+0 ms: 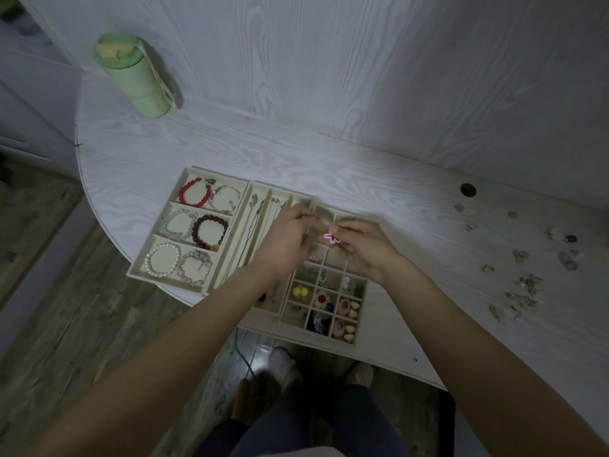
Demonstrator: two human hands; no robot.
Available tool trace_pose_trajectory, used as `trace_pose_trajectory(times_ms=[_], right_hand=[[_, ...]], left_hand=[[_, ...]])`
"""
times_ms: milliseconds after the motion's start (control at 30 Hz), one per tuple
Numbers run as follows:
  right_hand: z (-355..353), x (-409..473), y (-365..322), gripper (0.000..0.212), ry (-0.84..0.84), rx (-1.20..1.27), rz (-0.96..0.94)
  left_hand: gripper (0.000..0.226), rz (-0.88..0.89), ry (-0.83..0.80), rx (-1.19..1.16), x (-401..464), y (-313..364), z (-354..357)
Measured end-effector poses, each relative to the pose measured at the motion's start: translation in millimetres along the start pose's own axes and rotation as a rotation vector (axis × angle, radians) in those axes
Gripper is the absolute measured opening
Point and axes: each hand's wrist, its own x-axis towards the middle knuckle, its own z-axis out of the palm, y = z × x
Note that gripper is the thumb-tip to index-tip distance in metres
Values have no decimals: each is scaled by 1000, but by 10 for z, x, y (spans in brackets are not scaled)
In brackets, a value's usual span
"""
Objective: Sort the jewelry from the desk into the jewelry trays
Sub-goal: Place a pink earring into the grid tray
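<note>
My right hand pinches a small pink flower-shaped earring above the grid tray of small compartments. My left hand is right beside it, fingertips curled toward the same piece; whether it touches the earring I cannot tell. The grid tray holds yellow, pink, white and dark small pieces. Left of it stands a tray of long slots with thin chains, partly hidden by my left hand. At the far left a bracelet tray holds red, white, dark red and clear bead bracelets.
Loose jewelry lies scattered on the white desk at the right. A green bottle stands at the back left. A round cable hole is in the desk. The desk's curved edge runs close to the trays; my feet show below.
</note>
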Motion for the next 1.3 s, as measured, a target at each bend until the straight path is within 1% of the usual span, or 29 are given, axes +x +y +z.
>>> trace_pose_trajectory(times_ms=[100,200,300,367,500,567,600,667,733,833,933,1000,1133,1300], right_hand=[[19,-25,-35,6,-13,108,6],[35,-57,-58,8,-8,135,8],[43,-71,-60,10,35,20,21],[51,-67,-45,7,61,-35,27],[95,-60,-38,7,76,-21,44],[111,-68,-48,6,41,24,68],[112,-72,-51,11,19,56,85],[104,-71,-59,16,-11,136,116],[84,-68,-66,11,-42,163,126],[66,-70,-60,12,-103,122,103],[43,-41,-18,20,-82,54,46],[34,-8,14,22,-50,10,28],[52,72,77,25,10,-130,-13],[81,128,93,15,103,-417,-88]], left_hand=[[26,-3,41,-106,-1,-6,5],[23,49,42,-93,12,-42,6],[21,89,51,-86,-3,-41,-13],[16,136,78,-60,-28,-44,-17],[10,243,92,35,-54,-76,-29],[8,245,81,51,-37,-77,-44],[7,213,81,33,-28,-74,-50],[8,90,87,-41,-3,-84,-60],[8,-55,83,-115,17,-100,-64],[8,-193,66,-214,39,-129,-55],[8,-318,34,-358,39,-145,-34],[9,-363,23,-406,34,-168,-16],[13,-399,-7,-387,27,-207,18],[12,-442,18,-327,43,-192,23]])
